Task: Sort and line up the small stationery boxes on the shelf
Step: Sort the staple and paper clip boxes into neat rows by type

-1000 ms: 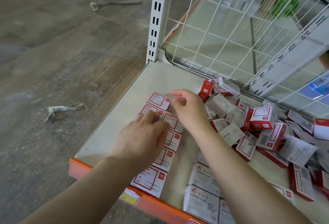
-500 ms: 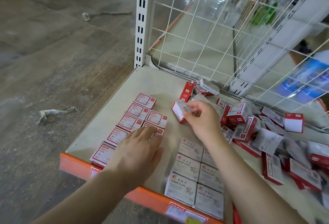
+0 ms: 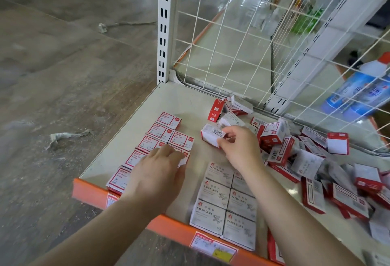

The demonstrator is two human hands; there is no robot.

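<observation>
The shelf [image 3: 135, 130] is a pale, smooth board with an orange strip along its front edge, a white slotted post at the back left corner and white wire mesh [image 3: 232, 39] along the back. Bare board lies open along the left edge and toward the back left corner, and a narrower lane runs between the two sorted groups.

A loose pile [image 3: 312, 160] of red-and-white and grey cartons covers the right side up to the back edge, tilted and overlapping every way. At the front edge, right of the middle, grey boxes [image 3: 223, 208] marked PAPER CLIPS lie flat in two columns, sides touching, long axes running left to right. Near the left edge, red-bordered boxes [image 3: 168, 136] lie flat in two slanted rows running from the front edge toward the back.

The left hand [image 3: 157, 172] rests palm down on the near end of the red-bordered rows, fingers straight, holding nothing. The right hand [image 3: 240, 149] pinches one small box [image 3: 212, 135] between thumb and fingers, just above the board near the middle; its white barcode face is up and its long axis points toward the back left corner.
</observation>
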